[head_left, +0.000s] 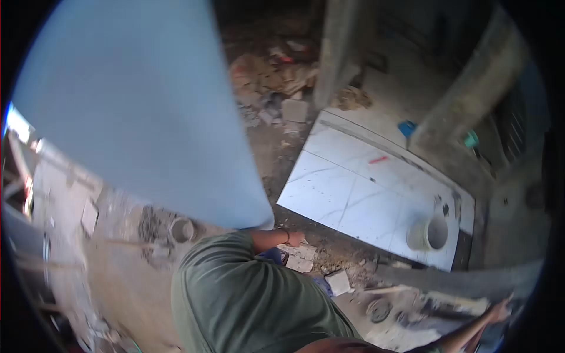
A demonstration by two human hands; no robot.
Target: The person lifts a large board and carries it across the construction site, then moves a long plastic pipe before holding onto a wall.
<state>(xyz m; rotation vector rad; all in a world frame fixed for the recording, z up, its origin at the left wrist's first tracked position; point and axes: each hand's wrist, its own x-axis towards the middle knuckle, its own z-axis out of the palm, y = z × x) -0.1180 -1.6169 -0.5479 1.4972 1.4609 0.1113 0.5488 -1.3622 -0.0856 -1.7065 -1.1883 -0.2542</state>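
A large pale blue-grey panel fills the upper left, close to the camera and blurred. Just right of its lower corner is my left hand, at the end of a green sleeve and with a band at the wrist. It looks curled, low over pale broken pieces, but blur hides what its fingers hold or touch. My right hand reaches out at the lower right edge, near dark shapes I cannot make out. Its fingers are smeared.
White veined tiles form a raised slab ahead, bearing a whitish bucket and a red item. Concrete pillars stand behind. Rubble lies beyond. Another bucket stands left, beside a grey heap.
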